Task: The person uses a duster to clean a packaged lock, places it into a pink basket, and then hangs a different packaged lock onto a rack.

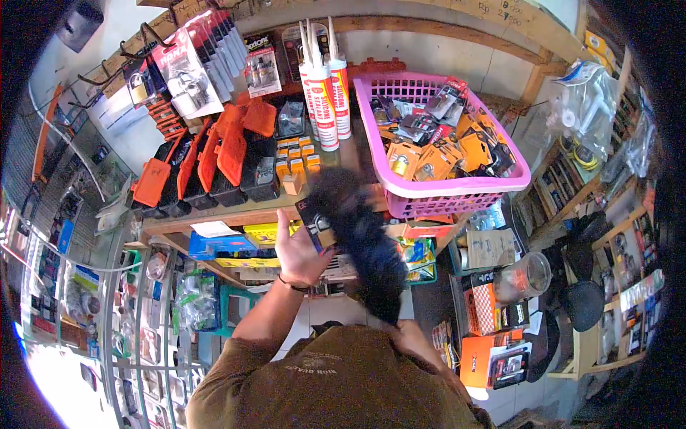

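Observation:
My left hand (pixel 300 254) holds a carded padlock pack (pixel 315 223) in front of the shelf edge, thumb raised along its side and the other fingers behind it. A black, fluffy duster (pixel 368 247), smeared by motion, overlaps the right side of the pack. Its narrow lower end is in my right hand (pixel 414 339), close to my body and partly hidden by my shirt. Beyond the duster, a pink basket (pixel 457 193) full of carded padlocks (pixel 433 159) stands on the wooden shelf.
Small orange-and-white boxes (pixel 293 179), silicone sealant tubes (pixel 319 107) and black bins with orange lids (pixel 227 146) line the shelf. Carded goods (pixel 187 75) hang above. At right stand a clear plastic jar (pixel 525 277) and an orange box (pixel 482 360); a glass-fronted case (pixel 153 336) is at left.

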`<action>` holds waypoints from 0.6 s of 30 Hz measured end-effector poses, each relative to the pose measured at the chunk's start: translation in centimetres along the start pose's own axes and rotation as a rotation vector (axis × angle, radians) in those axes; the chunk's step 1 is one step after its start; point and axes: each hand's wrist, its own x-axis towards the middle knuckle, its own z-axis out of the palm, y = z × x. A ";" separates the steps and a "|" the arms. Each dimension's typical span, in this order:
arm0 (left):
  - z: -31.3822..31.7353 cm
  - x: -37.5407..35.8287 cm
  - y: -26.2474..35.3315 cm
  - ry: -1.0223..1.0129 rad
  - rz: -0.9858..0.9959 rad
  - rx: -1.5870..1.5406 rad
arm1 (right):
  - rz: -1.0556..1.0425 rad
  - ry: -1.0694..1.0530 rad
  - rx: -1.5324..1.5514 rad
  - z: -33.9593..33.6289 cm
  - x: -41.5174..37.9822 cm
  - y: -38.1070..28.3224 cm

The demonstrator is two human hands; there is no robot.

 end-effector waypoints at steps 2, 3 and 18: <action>-1.1 0.4 0.3 0.030 -0.009 0.214 | -0.118 -0.011 -0.116 -0.5 -0.4 -0.4; -1.1 0.8 0.5 0.167 -0.050 0.422 | -0.236 -0.020 -0.230 -1.0 -0.6 -1.2; -4.8 -0.1 0.9 -0.343 0.030 0.087 | -0.195 -0.099 -0.216 -1.5 -0.5 -1.1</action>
